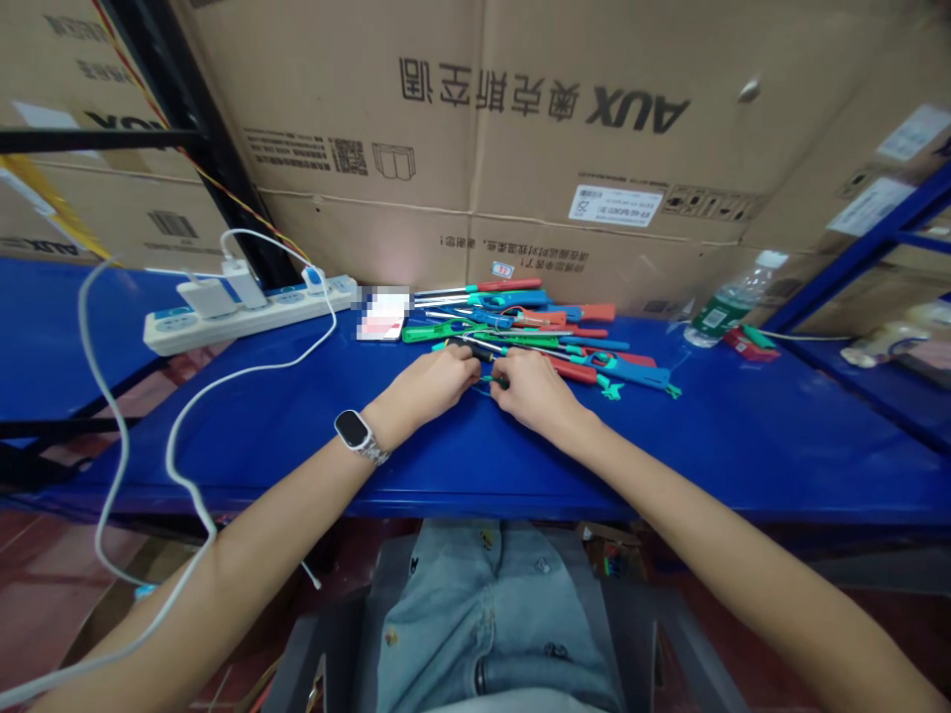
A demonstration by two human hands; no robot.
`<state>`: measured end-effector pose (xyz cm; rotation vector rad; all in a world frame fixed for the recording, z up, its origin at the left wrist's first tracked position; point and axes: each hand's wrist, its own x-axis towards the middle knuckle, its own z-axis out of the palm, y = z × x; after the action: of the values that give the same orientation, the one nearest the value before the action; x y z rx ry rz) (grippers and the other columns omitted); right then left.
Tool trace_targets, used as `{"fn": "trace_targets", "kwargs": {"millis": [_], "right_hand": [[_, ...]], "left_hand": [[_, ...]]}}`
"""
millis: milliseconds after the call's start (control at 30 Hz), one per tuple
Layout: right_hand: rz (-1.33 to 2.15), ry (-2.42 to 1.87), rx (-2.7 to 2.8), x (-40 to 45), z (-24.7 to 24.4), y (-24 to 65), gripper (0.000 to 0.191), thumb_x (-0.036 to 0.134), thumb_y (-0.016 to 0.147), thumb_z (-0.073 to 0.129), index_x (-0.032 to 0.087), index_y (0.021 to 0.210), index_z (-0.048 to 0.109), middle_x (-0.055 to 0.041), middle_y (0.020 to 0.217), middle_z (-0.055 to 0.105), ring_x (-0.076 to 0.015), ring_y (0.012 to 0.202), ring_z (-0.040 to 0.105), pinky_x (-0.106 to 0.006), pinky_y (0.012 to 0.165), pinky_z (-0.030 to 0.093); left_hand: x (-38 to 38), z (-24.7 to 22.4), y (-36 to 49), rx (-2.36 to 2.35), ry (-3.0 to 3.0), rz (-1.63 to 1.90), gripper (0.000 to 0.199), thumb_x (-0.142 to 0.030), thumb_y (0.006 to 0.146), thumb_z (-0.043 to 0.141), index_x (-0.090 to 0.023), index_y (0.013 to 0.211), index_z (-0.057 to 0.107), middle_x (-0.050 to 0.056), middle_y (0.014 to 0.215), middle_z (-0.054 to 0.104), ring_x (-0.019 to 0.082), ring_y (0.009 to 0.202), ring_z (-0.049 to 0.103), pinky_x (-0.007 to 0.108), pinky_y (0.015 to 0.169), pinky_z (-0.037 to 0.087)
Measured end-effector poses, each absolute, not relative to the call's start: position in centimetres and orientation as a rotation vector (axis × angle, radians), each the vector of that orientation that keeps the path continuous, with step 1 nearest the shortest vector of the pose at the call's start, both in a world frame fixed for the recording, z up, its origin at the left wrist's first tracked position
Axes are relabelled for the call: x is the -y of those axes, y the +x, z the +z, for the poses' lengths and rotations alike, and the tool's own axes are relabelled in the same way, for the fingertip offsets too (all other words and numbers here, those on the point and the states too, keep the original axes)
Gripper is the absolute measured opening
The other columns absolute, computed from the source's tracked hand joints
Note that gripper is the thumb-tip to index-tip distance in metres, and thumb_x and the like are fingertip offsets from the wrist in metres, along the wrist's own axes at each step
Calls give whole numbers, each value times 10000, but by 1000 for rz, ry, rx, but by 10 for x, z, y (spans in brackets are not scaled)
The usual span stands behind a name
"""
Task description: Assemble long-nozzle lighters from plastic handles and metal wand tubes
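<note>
My left hand (440, 378), a watch on its wrist, rests low over the table with fingers curled together. A black-handled piece (471, 349) lies just past its fingertips; I cannot tell whether they grip it. Close beside it, my right hand (536, 388) is closed, with a small dark object (502, 380) at its fingertips. A thin teal strand (482, 380) shows between both hands. Just beyond lies a pile of long-nosed lighters, among them a green lighter (431, 333), a blue lighter (628, 370) and a red lighter (572, 369).
The blue table (669, 436) backs onto a large cardboard box (475, 149). A white power strip (257, 322) with plugs and a white cable (223, 381) lies left. At right stand a water bottle (732, 302) and a small red box (752, 345). A white card (382, 315) sits left of the lighters.
</note>
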<state>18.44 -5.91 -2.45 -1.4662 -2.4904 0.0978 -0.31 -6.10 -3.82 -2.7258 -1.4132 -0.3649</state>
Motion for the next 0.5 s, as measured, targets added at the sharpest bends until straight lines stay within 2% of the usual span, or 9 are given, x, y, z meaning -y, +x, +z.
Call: {"fn": "trace_targets", "kwargs": {"millis": [167, 367, 500], "right_hand": [[137, -1427, 2469, 56, -27, 187, 113, 146, 899, 664, 155, 921, 775, -102, 959, 731, -211, 843, 657, -305, 732, 437], [148, -1430, 2460, 56, -28, 186, 111, 143, 900, 663, 159, 922, 771, -100, 962, 726, -211, 851, 645, -306, 739, 433], [109, -1443, 2460, 59, -28, 185, 139, 151, 915, 633, 160, 922, 771, -111, 977, 725, -229, 887, 659, -318, 759, 445]], "left_hand": [[61, -39, -3, 1395, -2732, -395, 197, -129, 1029, 508, -142, 1015, 704, 125, 1071, 679, 259, 990, 671, 344, 791, 536], [59, -42, -6, 1414, -2739, -484, 207, -141, 1029, 482, -146, 1011, 688, 121, 1079, 670, 224, 866, 673, 352, 762, 533], [56, -46, -7, 1454, -2829, -669, 101, -194, 964, 586, -166, 949, 682, 100, 990, 684, 229, 872, 675, 355, 787, 538]]}}
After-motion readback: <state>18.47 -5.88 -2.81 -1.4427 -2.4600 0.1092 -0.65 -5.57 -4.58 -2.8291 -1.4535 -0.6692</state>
